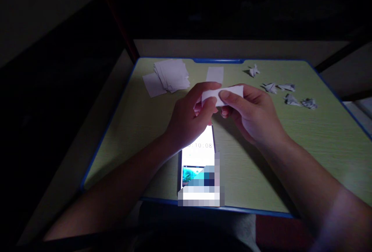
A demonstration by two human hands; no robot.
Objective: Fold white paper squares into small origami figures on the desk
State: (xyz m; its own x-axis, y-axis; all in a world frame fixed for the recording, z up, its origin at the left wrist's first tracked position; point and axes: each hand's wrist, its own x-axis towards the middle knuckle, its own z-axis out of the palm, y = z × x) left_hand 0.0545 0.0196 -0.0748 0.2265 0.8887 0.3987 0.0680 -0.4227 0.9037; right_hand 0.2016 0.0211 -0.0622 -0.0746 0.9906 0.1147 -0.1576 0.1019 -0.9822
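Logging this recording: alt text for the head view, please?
A bare left hand and right hand hold a white paper strip over a pale green, blue-edged table. A bright rectangular phone lies below; a pile of white paper sheets sits far left, five crumpled white paper pieces to the right.

Both forearms [302, 163] angle inward, hands [260, 118] close together, fingers [207, 85] curled, thumbs [235, 100] nearly meeting.

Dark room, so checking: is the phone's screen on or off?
On: the phone screen glows white and shows digits, partly hidden behind the left hand.
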